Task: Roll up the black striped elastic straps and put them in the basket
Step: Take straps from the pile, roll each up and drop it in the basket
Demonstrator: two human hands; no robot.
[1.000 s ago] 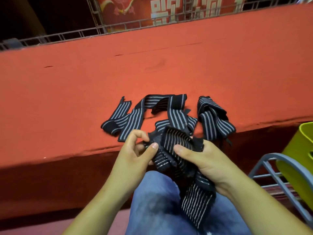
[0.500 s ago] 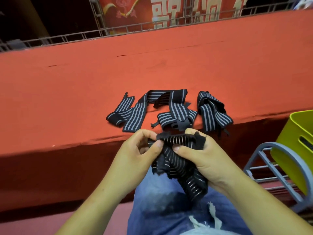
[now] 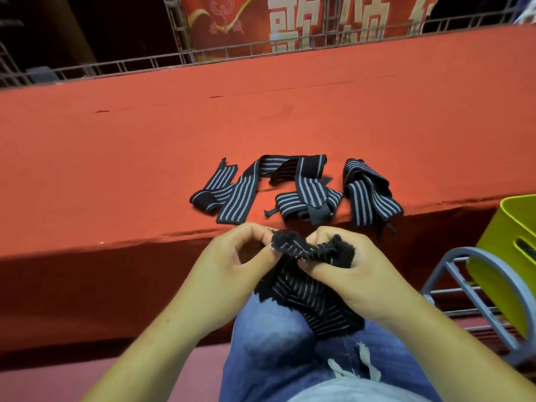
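Grip: our left hand [image 3: 232, 258] and right hand [image 3: 362, 277] pinch the black white-striped elastic strap [image 3: 304, 251]; lime-green plastic basket [image 3: 504, 262] lies at 3 o'clock, nearer the right.

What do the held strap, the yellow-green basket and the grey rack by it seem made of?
Held strap: woven elastic fabric, matte; it crumples, with fuzzy edges. Basket: likely plastic, smooth, faint sheen, moulded handle slot. Rack: probably painted metal tube, grey-blue, smoothly bent.
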